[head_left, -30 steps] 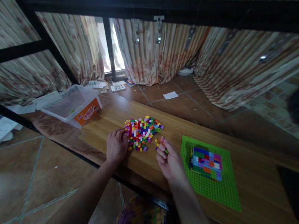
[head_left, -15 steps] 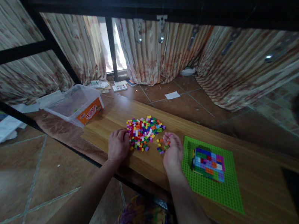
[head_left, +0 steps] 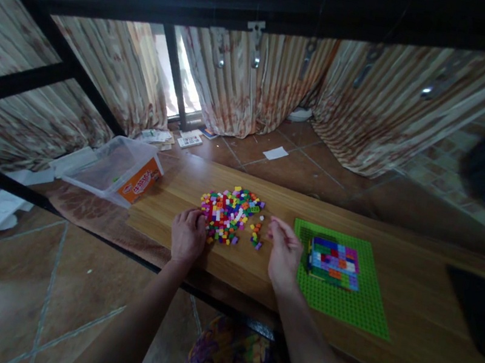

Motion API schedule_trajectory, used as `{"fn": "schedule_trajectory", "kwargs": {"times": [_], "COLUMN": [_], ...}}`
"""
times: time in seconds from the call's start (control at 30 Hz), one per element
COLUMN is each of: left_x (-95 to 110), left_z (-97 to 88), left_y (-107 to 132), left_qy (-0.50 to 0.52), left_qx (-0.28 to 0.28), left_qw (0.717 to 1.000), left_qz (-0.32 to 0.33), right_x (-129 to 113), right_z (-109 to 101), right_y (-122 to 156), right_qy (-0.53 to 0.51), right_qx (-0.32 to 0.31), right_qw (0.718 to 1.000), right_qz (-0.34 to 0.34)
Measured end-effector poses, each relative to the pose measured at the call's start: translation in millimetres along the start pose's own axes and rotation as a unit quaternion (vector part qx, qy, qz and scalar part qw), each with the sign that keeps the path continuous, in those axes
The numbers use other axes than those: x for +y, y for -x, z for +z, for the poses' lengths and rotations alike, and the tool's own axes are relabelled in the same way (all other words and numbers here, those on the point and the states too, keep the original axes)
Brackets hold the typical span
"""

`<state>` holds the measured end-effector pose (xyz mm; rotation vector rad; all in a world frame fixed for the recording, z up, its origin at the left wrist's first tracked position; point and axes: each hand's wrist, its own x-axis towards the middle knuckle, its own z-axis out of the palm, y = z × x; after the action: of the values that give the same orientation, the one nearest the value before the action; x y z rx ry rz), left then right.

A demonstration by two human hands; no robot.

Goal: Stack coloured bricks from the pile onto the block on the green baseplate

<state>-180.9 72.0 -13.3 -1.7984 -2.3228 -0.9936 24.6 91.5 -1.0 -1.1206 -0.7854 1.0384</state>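
A pile of several small coloured bricks [head_left: 231, 211] lies on the wooden tabletop [head_left: 413, 294]. My left hand [head_left: 187, 237] rests at the pile's left edge, its fingers curled under and hiding whatever is inside. My right hand [head_left: 284, 252] hovers palm down just right of a small loose group of bricks [head_left: 255, 236], its fingers loosely spread and holding nothing. To its right lies a green baseplate [head_left: 356, 307] carrying a flat multicoloured block of joined bricks [head_left: 334, 262].
A clear plastic tub with an orange label [head_left: 119, 171] lies tipped at the table's left end. Black metal frame bars [head_left: 268, 17] cross overhead. A dark flat object [head_left: 477, 311] sits at the far right. Curtains and papers are on the tiled floor behind.
My right hand, palm up with a few bricks a second ago, has turned palm down and let them go beside the pile. The left hand has stayed put.
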Motion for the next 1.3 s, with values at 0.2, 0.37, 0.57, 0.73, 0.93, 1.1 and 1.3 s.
{"fn": "schedule_trajectory", "kwargs": {"times": [0.2, 0.37, 0.57, 0.73, 0.93, 1.1, 1.3], "left_x": [-3, -2, -3, -4, -2, -2, -3], "left_z": [1.1, 0.5, 1.4, 2.0, -0.7, -0.3, 0.5], "left_y": [-1, -1, -2, -3, -3, -3, -3], "left_qy": [-0.005, -0.008, -0.006, -0.007, -0.010, -0.006, -0.006], "left_qx": [0.001, 0.000, 0.004, 0.004, -0.005, -0.005, -0.003], "left_qw": [1.000, 1.000, 1.000, 1.000, 1.000, 1.000, 1.000], "left_qz": [0.013, 0.014, 0.015, 0.016, 0.018, 0.011, 0.018], "right_x": [-24, -35, -48, -56, -66, -74, -79], "right_z": [-45, -88, -115, -127, -142, -160, -175], "right_y": [26, 33, 23, 21, 19, 10, 7], "right_qy": [0.069, 0.096, 0.167, 0.223, 0.252, 0.259, 0.314], "right_qx": [-0.030, 0.008, 0.030, 0.040, 0.069, 0.093, 0.095], "right_qw": [0.997, 0.995, 0.983, 0.972, 0.961, 0.957, 0.941], "right_qz": [0.014, -0.004, -0.065, -0.063, -0.087, -0.093, -0.085]}}
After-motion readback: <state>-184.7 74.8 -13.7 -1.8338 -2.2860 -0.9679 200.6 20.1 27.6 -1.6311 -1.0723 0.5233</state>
